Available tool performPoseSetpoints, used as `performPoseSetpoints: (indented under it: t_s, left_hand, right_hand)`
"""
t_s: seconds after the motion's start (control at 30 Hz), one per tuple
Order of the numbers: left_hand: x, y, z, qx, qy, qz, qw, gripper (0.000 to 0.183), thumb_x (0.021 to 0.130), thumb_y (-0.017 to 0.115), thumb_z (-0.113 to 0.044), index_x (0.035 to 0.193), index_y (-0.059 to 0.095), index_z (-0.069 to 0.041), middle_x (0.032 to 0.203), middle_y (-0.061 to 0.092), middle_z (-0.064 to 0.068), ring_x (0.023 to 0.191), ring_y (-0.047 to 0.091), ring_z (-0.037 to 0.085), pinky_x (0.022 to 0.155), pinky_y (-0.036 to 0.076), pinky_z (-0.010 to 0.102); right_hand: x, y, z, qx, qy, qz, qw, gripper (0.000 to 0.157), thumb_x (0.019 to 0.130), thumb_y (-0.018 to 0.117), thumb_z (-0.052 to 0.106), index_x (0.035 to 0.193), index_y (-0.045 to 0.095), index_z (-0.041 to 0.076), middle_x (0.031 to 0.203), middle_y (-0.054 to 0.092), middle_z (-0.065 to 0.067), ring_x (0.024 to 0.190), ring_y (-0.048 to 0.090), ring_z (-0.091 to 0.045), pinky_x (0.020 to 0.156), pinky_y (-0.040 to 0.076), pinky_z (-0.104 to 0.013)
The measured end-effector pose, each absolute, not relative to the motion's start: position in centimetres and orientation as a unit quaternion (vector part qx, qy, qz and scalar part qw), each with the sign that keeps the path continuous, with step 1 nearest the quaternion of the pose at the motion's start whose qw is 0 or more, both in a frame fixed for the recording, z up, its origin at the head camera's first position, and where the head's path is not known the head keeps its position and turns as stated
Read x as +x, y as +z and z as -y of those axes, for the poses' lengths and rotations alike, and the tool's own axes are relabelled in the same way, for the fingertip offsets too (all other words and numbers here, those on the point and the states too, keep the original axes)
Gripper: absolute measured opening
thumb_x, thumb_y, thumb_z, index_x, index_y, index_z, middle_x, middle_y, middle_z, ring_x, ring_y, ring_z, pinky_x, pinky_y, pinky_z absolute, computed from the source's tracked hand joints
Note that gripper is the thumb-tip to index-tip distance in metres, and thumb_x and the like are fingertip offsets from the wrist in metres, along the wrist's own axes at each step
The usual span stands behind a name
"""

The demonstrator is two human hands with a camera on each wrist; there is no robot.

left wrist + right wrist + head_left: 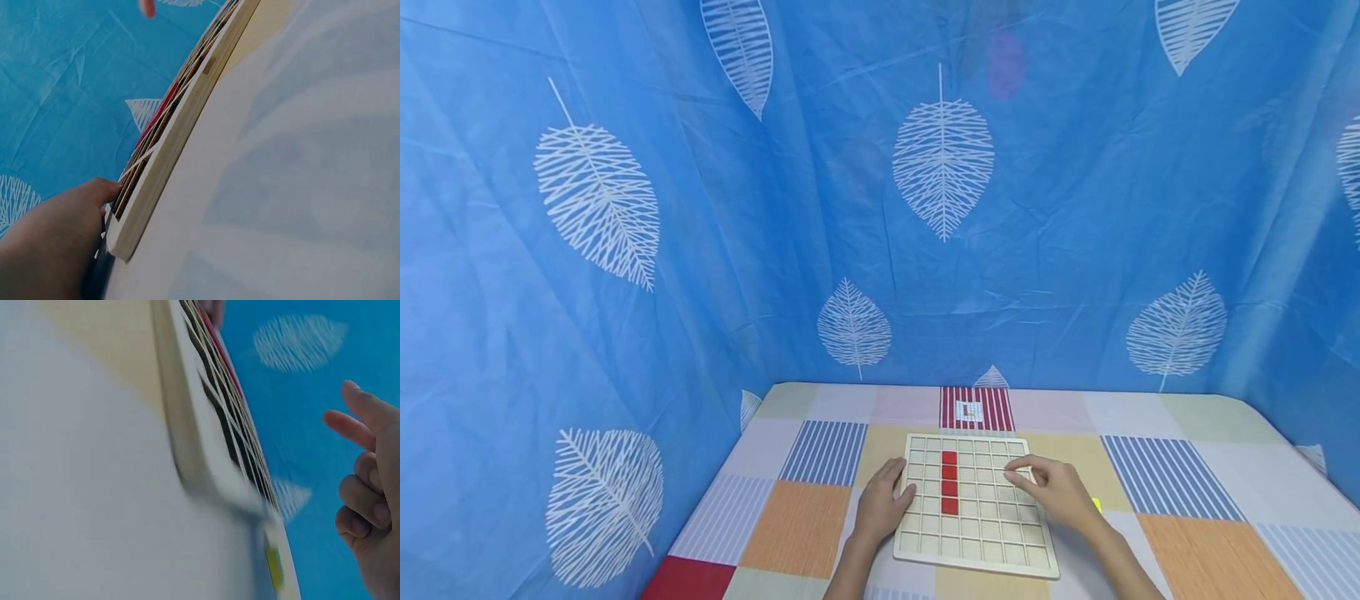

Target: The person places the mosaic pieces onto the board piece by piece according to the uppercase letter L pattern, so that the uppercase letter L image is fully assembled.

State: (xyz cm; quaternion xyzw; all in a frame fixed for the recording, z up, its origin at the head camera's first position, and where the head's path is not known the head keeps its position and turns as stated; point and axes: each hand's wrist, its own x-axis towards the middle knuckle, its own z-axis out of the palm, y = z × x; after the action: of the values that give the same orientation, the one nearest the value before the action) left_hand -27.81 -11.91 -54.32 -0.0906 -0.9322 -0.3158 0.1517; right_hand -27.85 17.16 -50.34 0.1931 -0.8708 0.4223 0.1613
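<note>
A cream grid board lies on the patterned cloth, its cells divided by thin raised ridges. Several red square tiles line up in one column left of its middle. My left hand holds the board's left edge, thumb over the rim; in the left wrist view the fingers beyond the edge are mostly hidden. Over the right side of the board hovers my right hand. Its thumb and index finger reach out with a gap between the tips and nothing in it, while the other fingers are curled in.
Behind the board a small white card with a grid and coloured marks lies on a red-striped patch. Something yellow shows partly beside the right wrist. Blue curtains with white leaf prints enclose the table at the back and sides.
</note>
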Motion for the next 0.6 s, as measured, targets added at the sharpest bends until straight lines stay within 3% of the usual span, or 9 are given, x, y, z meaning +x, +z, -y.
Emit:
performPoseSetpoints:
  t_s: [0.2, 0.6]
  left_hand:
    - [-27.9, -54.3, 11.9, -0.096, -0.311, 0.934, 0.15, 0.05, 0.088, 0.06, -0.03, 0.127, 0.053, -0.001, 0.131, 0.051, 0.016, 0.123, 0.045, 0.033, 0.101, 0.037, 0.045]
    - [-27.8, -54.1, 12.1, -0.095, -0.318, 0.933, 0.143, 0.049, 0.088, 0.06, -0.029, 0.127, 0.053, 0.0, 0.131, 0.05, 0.016, 0.123, 0.044, 0.032, 0.101, 0.037, 0.046]
  right_hand:
    - [-27.8, -50.7, -22.1, 0.157, 0.401, 0.884, 0.181, 0.021, 0.078, 0.074, 0.026, 0.095, 0.07, 0.015, 0.048, 0.027, 0.013, 0.041, 0.019, 0.0, 0.033, 0.024, -0.02]
    - [-27.3, -51.9, -27.8, 0.077, 0.389, 0.917, 0.049, 0.04, 0.076, 0.074, 0.038, 0.105, 0.069, 0.012, 0.052, 0.032, 0.006, 0.044, 0.024, -0.004, 0.035, 0.027, -0.022]
